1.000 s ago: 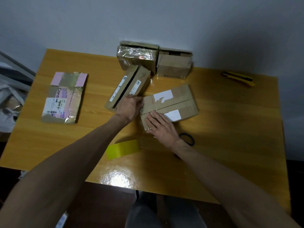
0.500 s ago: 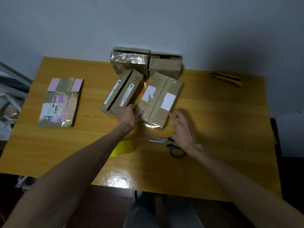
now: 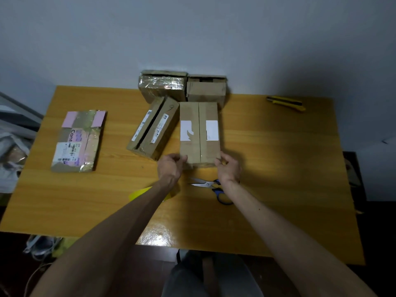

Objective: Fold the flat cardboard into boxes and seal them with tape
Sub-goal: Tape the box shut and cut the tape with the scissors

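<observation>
A folded brown box with two white labels lies lengthwise on the wooden table, its taped seam running away from me. My left hand grips its near left corner, fingers curled round the edge. My right hand holds the near right corner the same way. A second box with an open slit along its top lies tilted just to the left. Two more boxes stand against the wall behind. A flat taped cardboard piece lies at the far left.
Blue-handled scissors lie just in front of the box, between my wrists. A yellow strip pokes out from under my left forearm. A yellow utility knife rests at the back right. Clutter sits off the table's left edge.
The labelled box has been turned from diagonal to straight and slid toward the wall. My right hand moved from beside the scissors to its near right corner; my left shifted to the near left corner.
</observation>
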